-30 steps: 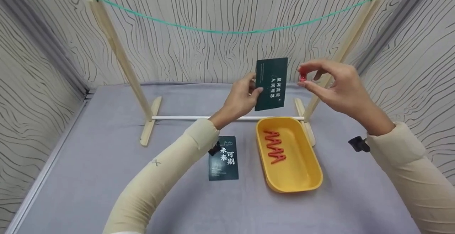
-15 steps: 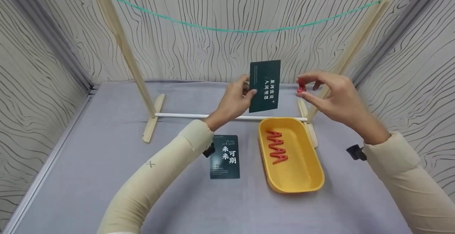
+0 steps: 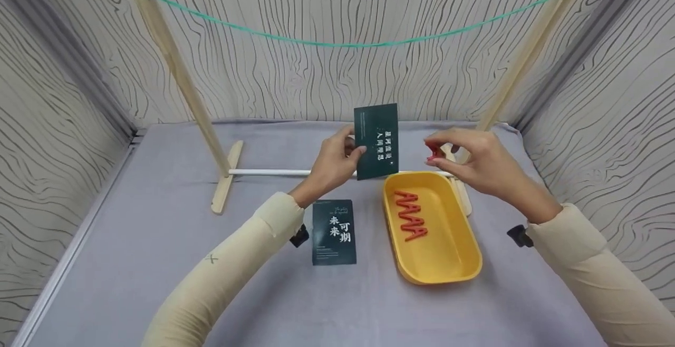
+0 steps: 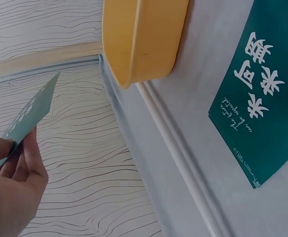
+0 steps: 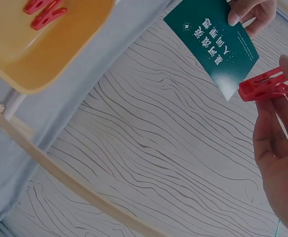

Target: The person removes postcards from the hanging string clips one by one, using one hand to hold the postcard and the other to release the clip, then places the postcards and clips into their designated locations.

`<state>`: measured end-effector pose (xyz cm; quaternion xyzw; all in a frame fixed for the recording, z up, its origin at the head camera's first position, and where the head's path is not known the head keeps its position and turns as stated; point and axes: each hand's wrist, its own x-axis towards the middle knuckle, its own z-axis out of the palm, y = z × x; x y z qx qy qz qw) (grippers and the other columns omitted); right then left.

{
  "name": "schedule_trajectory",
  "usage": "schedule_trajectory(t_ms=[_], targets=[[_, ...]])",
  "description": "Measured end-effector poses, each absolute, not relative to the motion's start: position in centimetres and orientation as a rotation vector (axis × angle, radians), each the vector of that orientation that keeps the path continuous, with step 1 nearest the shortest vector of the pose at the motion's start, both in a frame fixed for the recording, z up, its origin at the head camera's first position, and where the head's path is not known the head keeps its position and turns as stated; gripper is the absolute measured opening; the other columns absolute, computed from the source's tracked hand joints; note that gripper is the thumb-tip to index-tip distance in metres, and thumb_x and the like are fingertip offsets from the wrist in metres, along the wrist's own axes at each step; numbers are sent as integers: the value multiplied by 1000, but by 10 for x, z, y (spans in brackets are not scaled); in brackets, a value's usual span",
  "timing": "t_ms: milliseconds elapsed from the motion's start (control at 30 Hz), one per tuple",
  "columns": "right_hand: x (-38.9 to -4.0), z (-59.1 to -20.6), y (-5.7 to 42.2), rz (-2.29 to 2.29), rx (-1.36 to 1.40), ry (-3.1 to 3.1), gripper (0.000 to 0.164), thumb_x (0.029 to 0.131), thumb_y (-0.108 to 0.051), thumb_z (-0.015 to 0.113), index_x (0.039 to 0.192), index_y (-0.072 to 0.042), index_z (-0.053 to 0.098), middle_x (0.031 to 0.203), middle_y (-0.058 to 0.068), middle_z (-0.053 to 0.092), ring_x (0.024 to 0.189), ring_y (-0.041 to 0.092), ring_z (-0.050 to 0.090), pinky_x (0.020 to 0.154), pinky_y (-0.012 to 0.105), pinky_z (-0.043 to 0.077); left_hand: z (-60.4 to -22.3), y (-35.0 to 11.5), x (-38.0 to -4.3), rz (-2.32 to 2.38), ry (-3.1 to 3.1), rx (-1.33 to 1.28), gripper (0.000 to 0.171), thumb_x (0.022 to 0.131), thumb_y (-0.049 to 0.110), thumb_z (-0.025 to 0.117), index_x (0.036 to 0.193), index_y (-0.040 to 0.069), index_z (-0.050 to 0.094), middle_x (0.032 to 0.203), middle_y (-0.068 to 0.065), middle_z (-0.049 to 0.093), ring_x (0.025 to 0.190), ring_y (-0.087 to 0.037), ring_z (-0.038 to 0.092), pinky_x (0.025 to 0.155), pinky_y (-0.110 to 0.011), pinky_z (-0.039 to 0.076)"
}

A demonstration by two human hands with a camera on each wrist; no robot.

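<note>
My left hand (image 3: 337, 155) pinches a dark green card (image 3: 377, 149) with white characters by its left edge, between thumb and fingers. The card stands roughly upright in the air above the white rod. To its right, my right hand (image 3: 477, 162) pinches a red clothespin (image 5: 262, 87) between thumb and fingers; in the head view a gap separates it from the card. A second green card (image 3: 334, 233) lies flat on the cloth, left of the yellow tray (image 3: 448, 278). Several red clothespins (image 3: 410, 215) lie in a row along the tray's left side.
A green string (image 3: 343, 45) sags between two wooden posts (image 3: 176, 73) at the back. A white rod (image 3: 269, 172) joins the posts' feet low down, behind the tray. Wood-patterned panels surround the grey cloth (image 3: 132, 257).
Both hands have come lower and moved left, carrying the card and the clothespin. The flat card and the tray stay in place. The head view has shifted slightly.
</note>
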<state>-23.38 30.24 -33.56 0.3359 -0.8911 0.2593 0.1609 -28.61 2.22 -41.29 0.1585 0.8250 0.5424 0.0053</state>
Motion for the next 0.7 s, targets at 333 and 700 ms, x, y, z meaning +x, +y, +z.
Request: schedule_trajectory(t_ms=[333, 700], targets=[[-233, -360, 307, 731, 1005, -2645, 35, 87, -15, 86, 120, -10, 77, 103, 0, 79, 87, 10, 69, 85, 15, 60, -435, 8, -281, 1716, 2551, 488, 31, 105, 6, 61, 135, 6, 59, 107, -13, 78, 95, -19, 76, 80, -32, 65], [-226, -390, 303, 813, 950, -2815, 33, 89, -17, 85, 121, -15, 78, 109, -2, 79, 94, 13, 69, 82, 24, 61, -457, -4, -271, 1613, 2621, 467, 32, 104, 6, 64, 136, 5, 59, 102, -12, 78, 82, -14, 69, 71, -28, 58]])
